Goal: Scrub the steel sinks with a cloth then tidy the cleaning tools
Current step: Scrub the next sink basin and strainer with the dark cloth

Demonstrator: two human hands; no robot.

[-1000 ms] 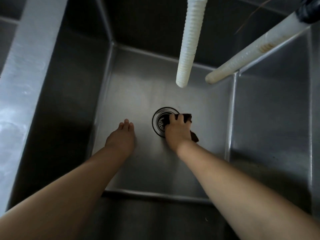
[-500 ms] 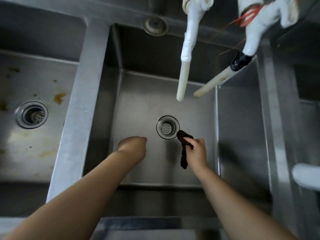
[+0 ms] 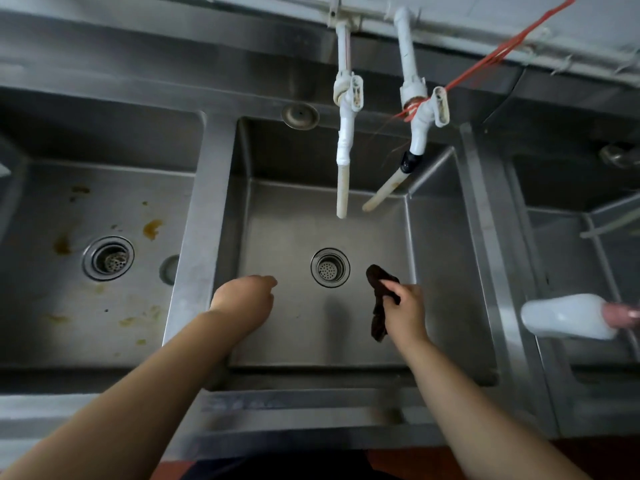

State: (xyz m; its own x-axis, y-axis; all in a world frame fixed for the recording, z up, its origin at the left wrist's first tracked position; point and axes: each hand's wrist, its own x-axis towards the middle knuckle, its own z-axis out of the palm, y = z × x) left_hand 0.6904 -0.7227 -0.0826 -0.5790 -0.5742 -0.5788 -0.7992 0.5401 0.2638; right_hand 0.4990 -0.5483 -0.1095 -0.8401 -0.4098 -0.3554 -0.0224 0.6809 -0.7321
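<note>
Seen from above: three steel basins side by side. Over the middle sink (image 3: 436, 271), two bare forearms reaching in from the near edge. Right hand (image 3: 403, 308) pinching a dark brown cloth (image 3: 379, 306) between thumb and curled fingers, held to the right of the drain (image 3: 330, 267) and apart from it. Cloth bunched and narrow, long axis running roughly from far to near: upper end poking up past the fingers toward the drain side, lower end drooping toward the near wall of the basin, just beside the wrist. Cannot tell whether the hanging tail touches the sink floor. Left hand (image 3: 244, 297) empty, fingers curled loosely under, hovering or resting low to the left of the drain; contact with the floor not clear. Above the drain, two white taps (image 3: 346, 133) with pale hose ends, the left one hanging straight down, the right one slanting down and left, a red string (image 3: 485, 60) tied round the right one. On the back ledge, a round metal plug (image 3: 300, 115). Left sink (image 3: 41, 220) stained with yellow-brown spots around its own strainer (image 3: 108, 258). At the far right, a blurred white bottle (image 3: 568, 317) lying across the rim of the right sink (image 3: 554, 237).
</note>
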